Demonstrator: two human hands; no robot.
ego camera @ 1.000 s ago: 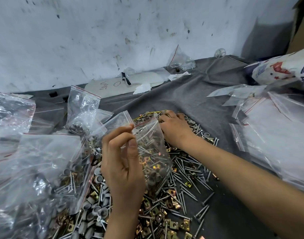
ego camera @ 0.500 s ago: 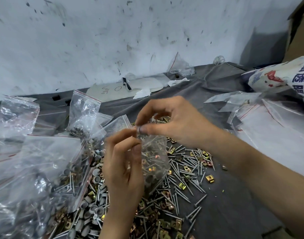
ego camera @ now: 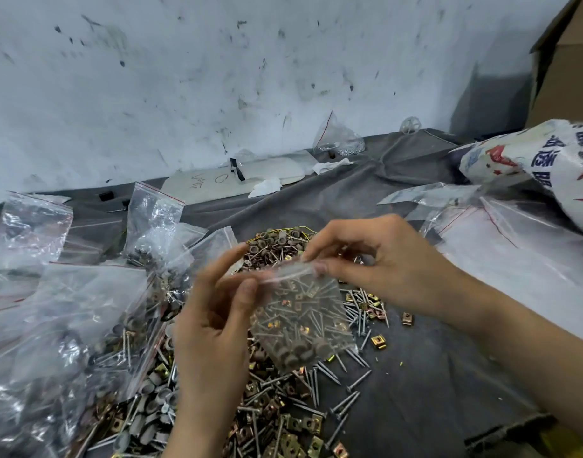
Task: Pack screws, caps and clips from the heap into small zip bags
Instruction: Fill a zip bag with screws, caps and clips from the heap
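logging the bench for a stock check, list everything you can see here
zip bag: one, clear, part filled, held at centre
heap: one, silver screws, gold clips, grey caps, under the hands
filled bags: several, clear, left
empty bags: pile, clear, right
cloth: one, dark grey, under the heap
sack: one, white, blue and red print, far right
cardboard box: one, brown, top right
left hand: pinches the zip bag's top
right hand: pinches the zip bag's top
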